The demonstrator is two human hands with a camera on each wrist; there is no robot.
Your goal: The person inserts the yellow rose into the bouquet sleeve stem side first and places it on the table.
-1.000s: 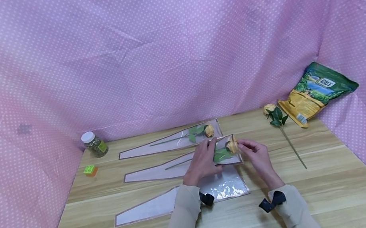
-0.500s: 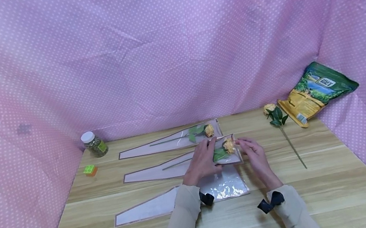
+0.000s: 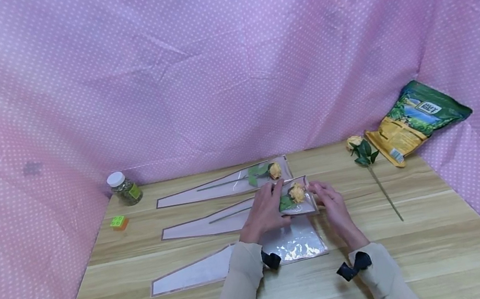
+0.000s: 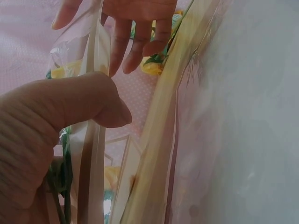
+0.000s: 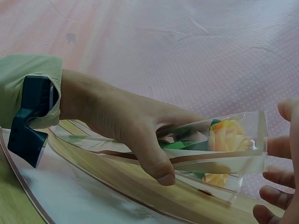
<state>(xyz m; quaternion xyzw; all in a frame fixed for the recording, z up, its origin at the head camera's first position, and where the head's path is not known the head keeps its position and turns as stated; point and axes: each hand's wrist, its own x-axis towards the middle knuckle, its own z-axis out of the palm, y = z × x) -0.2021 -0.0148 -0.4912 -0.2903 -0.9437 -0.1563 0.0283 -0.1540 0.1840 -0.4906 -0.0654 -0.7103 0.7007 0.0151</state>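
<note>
A clear flower sleeve [image 3: 187,230] with a brown border lies at mid-table, its wide end raised. My left hand [image 3: 267,211] grips it, thumb on the near side as the right wrist view shows; the far fingers are mostly hidden. Inside is a yellow rose [image 3: 297,193] with green leaves and a long stem; the bloom sits near the sleeve's mouth. At that mouth is my right hand [image 3: 332,205], its fingers [image 5: 279,147] extended rather than curled and close to the plastic edge. Whether they touch the edge is hard to tell.
Behind lies another sleeve [image 3: 177,200] holding a rose [image 3: 275,170]. A third sleeve [image 3: 190,277] lies nearer me. To the right are a loose rose [image 3: 382,189] and a green-yellow bag [image 3: 416,117]. A jar [image 3: 125,189] and small blocks [image 3: 119,223] stand left.
The rose has slid left, deeper into the middle sleeve. My right hand has shifted slightly left at the mouth. My left hand keeps its grip in place.
</note>
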